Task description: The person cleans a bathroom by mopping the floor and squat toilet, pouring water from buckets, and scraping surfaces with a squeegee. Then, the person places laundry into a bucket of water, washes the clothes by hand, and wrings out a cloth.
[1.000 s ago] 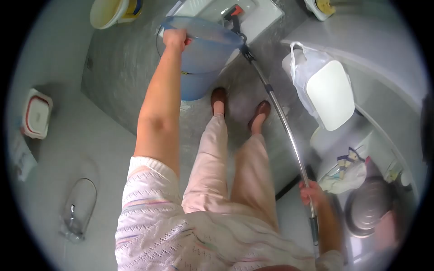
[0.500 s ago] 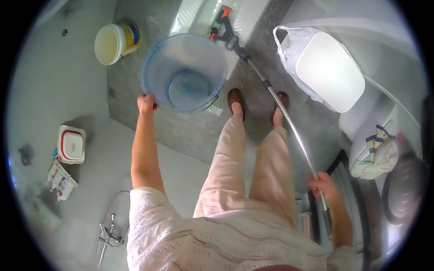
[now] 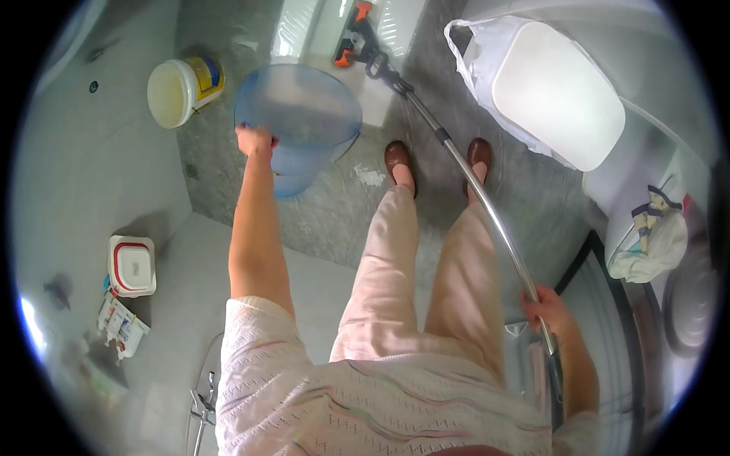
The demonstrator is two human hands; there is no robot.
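Observation:
My left hand (image 3: 256,140) is closed on the near rim of a large translucent blue bucket (image 3: 295,169). The bucket is tipped, its mouth facing away from me over the grey floor and its outer side showing toward me. Lower right, my right hand (image 3: 544,308) wraps around the upper part of a silver mop pole (image 3: 487,201). The pole slants up and left to a black and orange mop head (image 3: 354,38), which lies over a white ribbed floor fixture (image 3: 378,91) beyond the bucket.
A white and yellow bucket (image 3: 171,93) lies at the left wall. On the right are a white lidded bin (image 3: 559,95) with a plastic bag around it and a bundled cloth (image 3: 650,247). A red-rimmed white basin (image 3: 131,266) and a shower tap (image 3: 204,406) are on the left.
My left hand has raised the bucket's near rim, so the bucket has tipped away from me and its inside bottom is out of sight. My right hand keeps its hold on the pole.

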